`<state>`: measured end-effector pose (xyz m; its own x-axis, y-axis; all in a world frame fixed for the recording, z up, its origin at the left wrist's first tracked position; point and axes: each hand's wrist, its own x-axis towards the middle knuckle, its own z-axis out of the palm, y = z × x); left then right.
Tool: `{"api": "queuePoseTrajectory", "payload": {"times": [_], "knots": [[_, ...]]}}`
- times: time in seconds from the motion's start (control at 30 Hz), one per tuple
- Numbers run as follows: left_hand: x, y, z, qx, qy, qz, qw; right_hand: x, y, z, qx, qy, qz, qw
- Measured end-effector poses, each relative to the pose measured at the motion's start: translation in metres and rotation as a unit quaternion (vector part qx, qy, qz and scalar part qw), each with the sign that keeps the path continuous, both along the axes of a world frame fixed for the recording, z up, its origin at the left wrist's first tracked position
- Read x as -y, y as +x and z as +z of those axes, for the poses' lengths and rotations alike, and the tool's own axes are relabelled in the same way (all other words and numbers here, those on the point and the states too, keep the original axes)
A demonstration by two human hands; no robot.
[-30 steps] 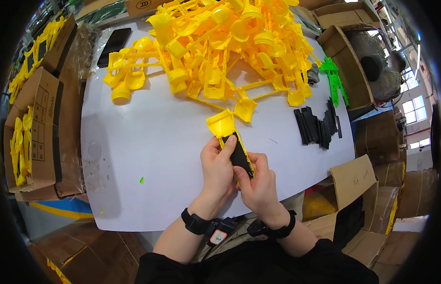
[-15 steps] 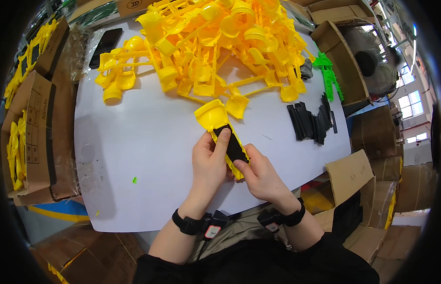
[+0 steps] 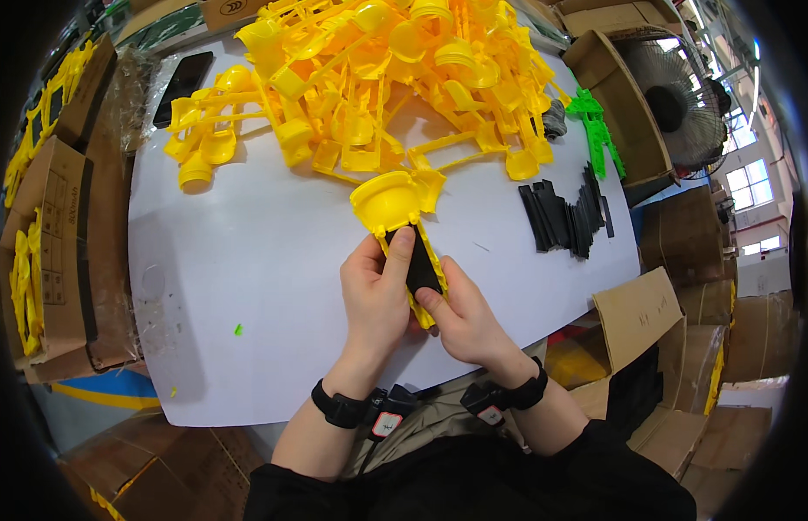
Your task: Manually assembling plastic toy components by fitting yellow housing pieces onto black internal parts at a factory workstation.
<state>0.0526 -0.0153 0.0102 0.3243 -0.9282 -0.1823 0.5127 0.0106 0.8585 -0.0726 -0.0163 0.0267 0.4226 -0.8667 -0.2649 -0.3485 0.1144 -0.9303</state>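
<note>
At the far left, a brown cardboard box holds yellow plastic parts; to its right, on a smooth white tabletop, a flat black rectangular phone-like device lies near the far edge, and a tiny bright-green scrap lies nearer the person; a tangled heap of glossy yellow plastic frames fills the far middle.

At centre, in front of that heap, the left hand grips the left side of a long yellow plastic piece with a rounded scoop-shaped end, its thumb pressed on a flat black strip set along the piece, its other fingers curled and mostly hidden; the piece is held over the table, scoop end away from the person; the right hand pinches the near end, thumb on top by the strip's lower end, index finger along the right edge, the remaining fingers too hidden to tell.

Farther right, a row of slim black strips lies side by side; beyond it sit a small grey bundle and a bright-green plastic part; past the table's edge stands a round wire-caged fan.
</note>
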Motion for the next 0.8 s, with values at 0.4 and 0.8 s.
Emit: {"api": "queuePoseTrajectory", "payload": {"times": [0.4, 0.8], "knots": [[0.000, 0.004, -0.006, 0.079, 0.038, -0.043, 0.995, -0.001, -0.005, -0.006, -0.027, -0.071, 0.034, 0.997], [-0.003, -0.008, 0.013, -0.005, -0.023, 0.022, 0.999, -0.005, 0.004, -0.005, -0.011, -0.109, -0.024, 0.994]]}}
